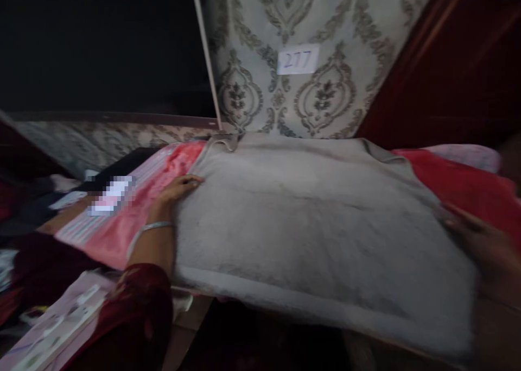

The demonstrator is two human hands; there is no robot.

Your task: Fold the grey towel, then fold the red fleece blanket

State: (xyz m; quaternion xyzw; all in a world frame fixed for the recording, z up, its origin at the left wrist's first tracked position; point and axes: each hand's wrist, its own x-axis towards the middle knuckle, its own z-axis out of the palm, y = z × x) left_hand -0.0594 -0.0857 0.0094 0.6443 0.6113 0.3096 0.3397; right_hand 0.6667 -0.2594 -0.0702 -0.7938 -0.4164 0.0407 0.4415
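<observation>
Centrally, the grey cloth (pixel 301 224) lies spread over the worktop, which it hides, reaching from the rear edge to the front edge. Its surface is matte, with faint creases, darker patches and a paler band along the front edge. The rear left corner is folded over. The left hand (pixel 179 189) touches the cloth's left edge, near a pink cloth (pixel 118 240); its visible fingers lie together, but a grip on the fabric cannot be confirmed. The right hand (pixel 480 235) is at the right edge, beside a red cloth (pixel 459 181); blur obscures its finger state.
</observation>
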